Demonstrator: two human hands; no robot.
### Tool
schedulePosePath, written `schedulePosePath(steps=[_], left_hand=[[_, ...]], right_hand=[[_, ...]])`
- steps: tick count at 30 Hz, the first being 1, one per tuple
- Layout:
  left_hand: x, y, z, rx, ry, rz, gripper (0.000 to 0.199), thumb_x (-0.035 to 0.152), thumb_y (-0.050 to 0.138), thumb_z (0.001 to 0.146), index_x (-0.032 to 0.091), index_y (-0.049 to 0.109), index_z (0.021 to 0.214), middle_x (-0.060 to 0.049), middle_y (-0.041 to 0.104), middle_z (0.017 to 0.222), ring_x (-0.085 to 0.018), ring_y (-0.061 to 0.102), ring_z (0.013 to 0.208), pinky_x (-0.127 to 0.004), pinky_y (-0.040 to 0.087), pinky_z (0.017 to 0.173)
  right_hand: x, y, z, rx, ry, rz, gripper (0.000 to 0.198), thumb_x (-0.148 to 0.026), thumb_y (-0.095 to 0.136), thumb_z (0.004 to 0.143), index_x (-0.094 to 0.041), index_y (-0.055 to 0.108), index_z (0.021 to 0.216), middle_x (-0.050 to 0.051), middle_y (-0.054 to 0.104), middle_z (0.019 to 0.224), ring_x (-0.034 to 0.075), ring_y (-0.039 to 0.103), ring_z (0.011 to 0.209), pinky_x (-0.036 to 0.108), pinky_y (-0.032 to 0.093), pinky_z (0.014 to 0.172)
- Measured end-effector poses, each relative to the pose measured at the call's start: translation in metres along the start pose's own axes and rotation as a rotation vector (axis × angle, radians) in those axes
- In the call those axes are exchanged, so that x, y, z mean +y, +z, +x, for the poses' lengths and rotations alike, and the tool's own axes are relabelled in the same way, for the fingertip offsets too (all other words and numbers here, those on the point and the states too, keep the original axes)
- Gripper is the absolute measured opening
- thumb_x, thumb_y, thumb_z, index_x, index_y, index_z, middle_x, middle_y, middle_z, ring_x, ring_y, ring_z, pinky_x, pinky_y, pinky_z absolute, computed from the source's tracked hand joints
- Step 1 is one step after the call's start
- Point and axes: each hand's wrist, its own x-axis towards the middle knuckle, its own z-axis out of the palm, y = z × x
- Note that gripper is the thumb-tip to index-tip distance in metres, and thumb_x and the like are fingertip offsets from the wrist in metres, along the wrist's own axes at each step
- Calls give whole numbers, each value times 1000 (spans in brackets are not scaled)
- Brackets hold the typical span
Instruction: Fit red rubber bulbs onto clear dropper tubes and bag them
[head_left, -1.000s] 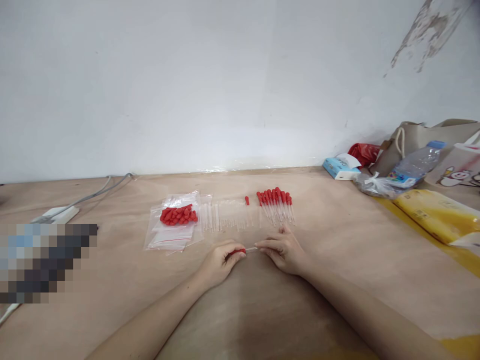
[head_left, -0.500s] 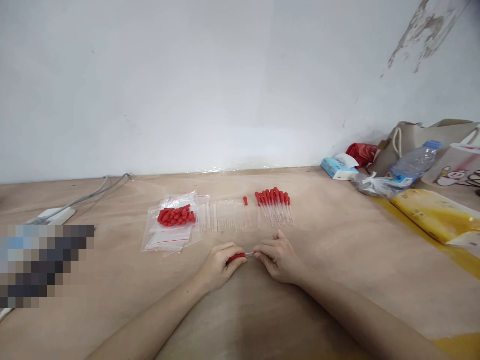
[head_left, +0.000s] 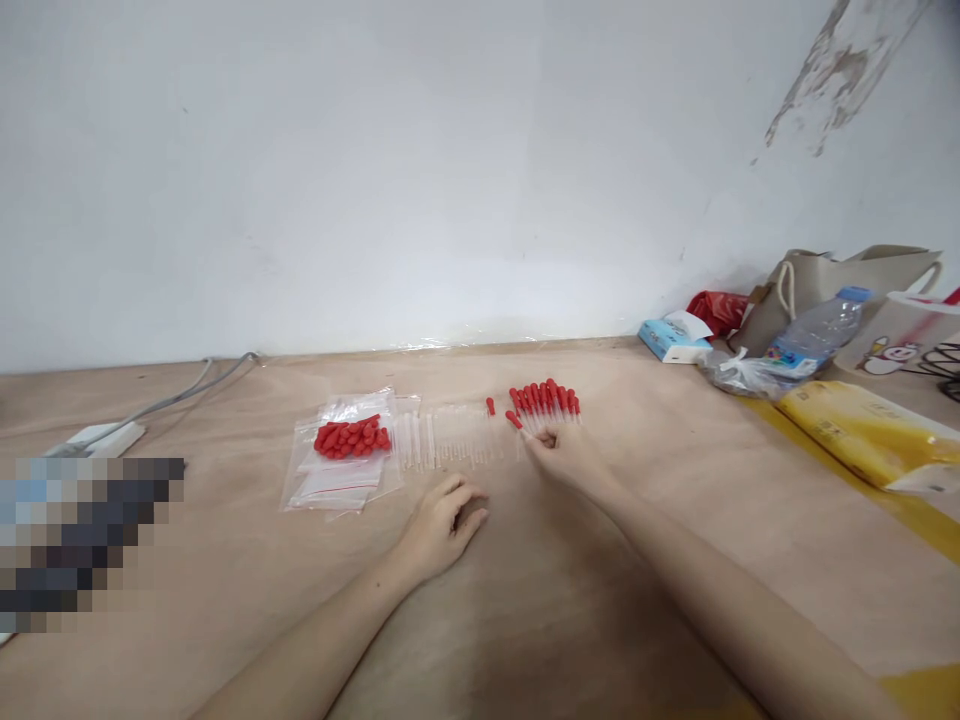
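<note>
My right hand point(head_left: 561, 452) pinches a dropper point(head_left: 514, 419), a clear tube with a red rubber bulb pointing away to the left. It is at the left side of a row of several red-bulbed droppers point(head_left: 551, 392), and the hand hides part of their tubes. Nearer to me, my left hand point(head_left: 444, 527) rests over the table with fingers apart and nothing in them. Beyond it lie several clear tubes point(head_left: 450, 430) side by side. A single red bulb point(head_left: 490, 406) lies past their right end. Loose red bulbs point(head_left: 352, 437) are heaped on plastic zip bags point(head_left: 337, 487).
At the right are a tissue pack point(head_left: 675, 338), a plastic bottle point(head_left: 825, 330), a yellow wipes pack point(head_left: 862, 432) and a beige bag point(head_left: 862, 275). A white power strip point(head_left: 105, 438) with a grey cable lies at the left. A wall point(head_left: 375, 180) closes off the back.
My left hand has let go of the red bulb and its fingers have parted. My right hand has carried the dropper forward to the row of droppers.
</note>
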Motion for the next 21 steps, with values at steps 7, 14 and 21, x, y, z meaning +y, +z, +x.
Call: schedulePosePath(steps=[7, 14, 21], left_hand=[[4, -3, 1, -6, 34, -9, 15, 22, 48, 82, 19, 59, 91, -5, 56, 86, -15, 52, 79, -28, 42, 71], [2, -2, 1, -10, 30, -2, 15, 21, 49, 82, 19, 60, 91, -4, 55, 85, -14, 52, 77, -26, 42, 68], [1, -2, 1, -22, 28, -11, 15, 22, 47, 83, 19, 58, 92, -4, 54, 87, -14, 51, 76, -26, 41, 67]], right_hand=[[-30, 28, 33, 67, 248, -232, 33, -38, 40, 78, -18, 66, 78, 9, 66, 79, 24, 61, 76, 30, 41, 61], [-17, 33, 36, 61, 239, -283, 33, -34, 39, 80, -16, 66, 85, 12, 66, 83, 26, 61, 80, 33, 42, 65], [-23, 39, 31, 74, 63, -282, 29, -35, 39, 83, -26, 58, 103, 4, 66, 87, 20, 60, 82, 28, 40, 66]])
